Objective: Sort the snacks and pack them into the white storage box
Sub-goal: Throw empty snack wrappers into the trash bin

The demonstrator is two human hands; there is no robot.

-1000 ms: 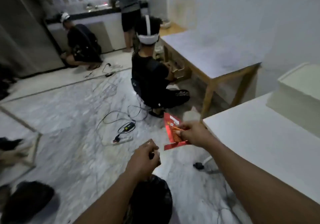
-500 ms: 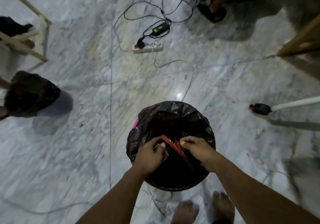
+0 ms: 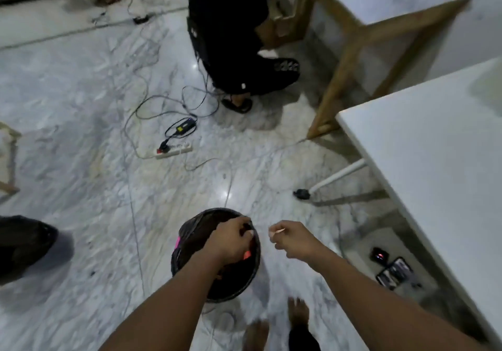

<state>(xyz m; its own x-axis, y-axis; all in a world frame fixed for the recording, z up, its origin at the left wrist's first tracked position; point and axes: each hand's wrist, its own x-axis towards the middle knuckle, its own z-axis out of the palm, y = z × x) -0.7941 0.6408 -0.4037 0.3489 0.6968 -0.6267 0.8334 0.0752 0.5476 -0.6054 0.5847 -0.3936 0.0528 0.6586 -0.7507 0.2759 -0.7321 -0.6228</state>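
Note:
My left hand is curled shut over the black-lined bin on the floor. A bit of the red-orange snack wrapper shows under its fingers, inside the bin's mouth. My right hand hovers just right of the bin's rim, pinching a small pale scrap between thumb and fingers. The white table stands to the right. A blurred pale shape on its far end may be the white storage box. No other snacks are visible.
A power strip and loose cables lie on the marble floor ahead. A person in black crouches beyond them by a wooden table leg. Small dark devices lie under the white table. A dark bag sits at left.
The view dropped from the room to the bin. The red wrapper went from my right hand down into the bin. My right hand then drew back out to the right, holding only a scrap.

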